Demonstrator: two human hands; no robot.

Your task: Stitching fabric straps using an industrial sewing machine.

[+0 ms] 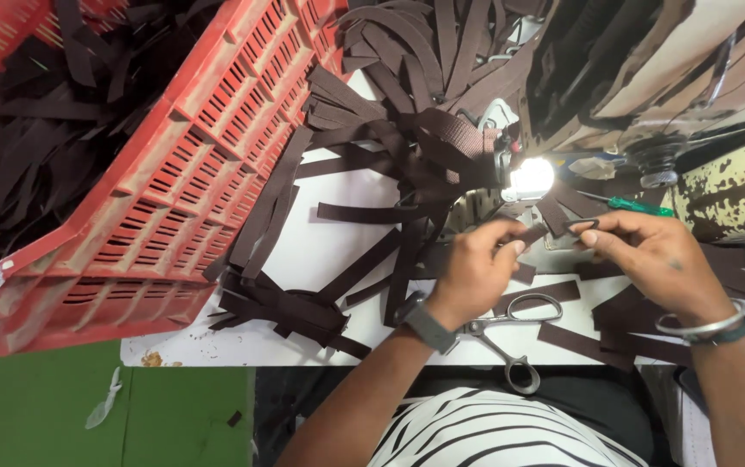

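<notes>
Two hands meet above the white table (321, 251) | left hand (474, 268) and right hand (649, 251) each pinch an end of one short brown strap piece (554, 227) | scissors (511, 333) lie just below | loose brown straps (390, 104) heaped beside red crate (191, 173)

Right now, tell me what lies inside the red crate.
The red plastic crate holds a tangle of dark brown webbing strips, loosely piled. Its floor and anything beneath the pile are covered, and its far end runs out of view.
</notes>
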